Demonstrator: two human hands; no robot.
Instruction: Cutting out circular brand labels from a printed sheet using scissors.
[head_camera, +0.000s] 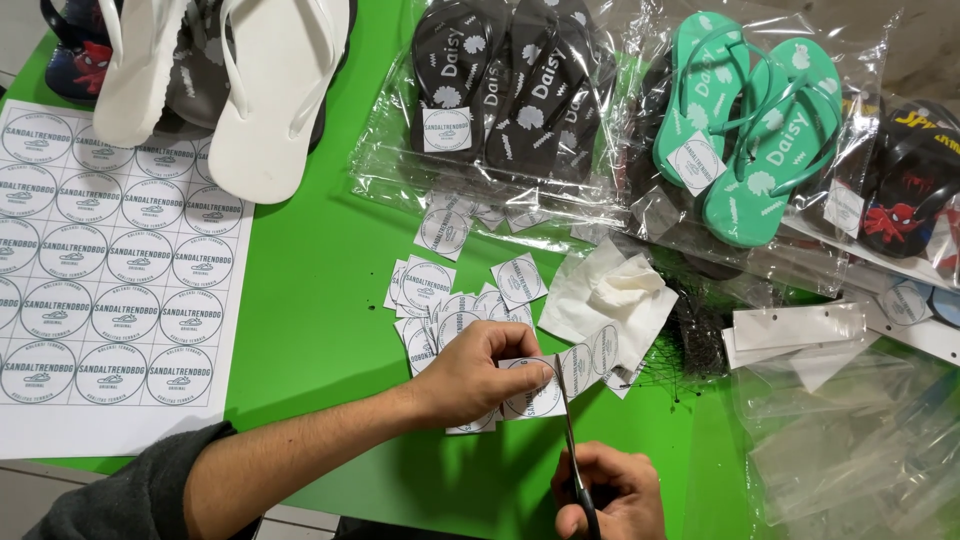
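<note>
A bright green, smooth-topped table (310, 300) is filling nearly the whole view, lying under even, soft light. Grey tiled floor (25, 490) is showing past its near left edge, and a strip of pale floor (15, 40) is peeking beyond its far left corner.

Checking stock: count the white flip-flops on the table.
2: both white flip-flops lie at the top left, one beside the other, partly over the printed label sheet. More may be hidden off-frame.

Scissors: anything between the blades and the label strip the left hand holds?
Nothing visible. The scissors in the right hand already meet the label strip, which the left hand pinches above the green table. Its fingers sit left of the blades.
</note>
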